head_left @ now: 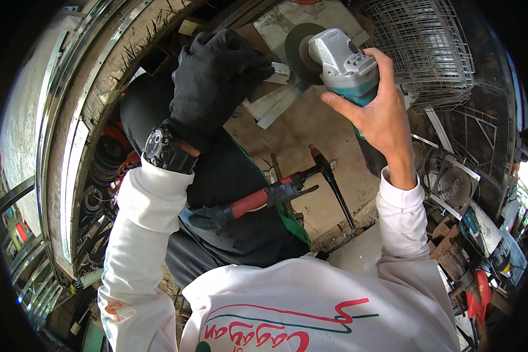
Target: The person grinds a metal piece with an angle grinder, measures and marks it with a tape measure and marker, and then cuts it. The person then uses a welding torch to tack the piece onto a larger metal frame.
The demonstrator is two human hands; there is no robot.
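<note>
My right hand [384, 120], bare, is wrapped round the teal and silver body of an angle grinder [347, 66]. The grinder's round disc [297, 51] faces left, towards my other hand. My left hand [214, 88], in a black knitted glove, grips a small shiny metal piece [281, 73], whose end sticks out close to the disc. Whether disc and metal touch, I cannot tell. Across my lap lies a TIG welding torch [253, 202] with a red and black handle, its head pointing right. Beneath the disc, a flat metal strip [284, 105] slants over a board.
Wire mesh panels [419, 50] are stacked at the far right. Lower on that side sit a fan-like round part [453, 185] and a red tool [480, 296] among clutter. Long metal profiles [70, 193] and a splintered wooden edge [123, 53] run along the left.
</note>
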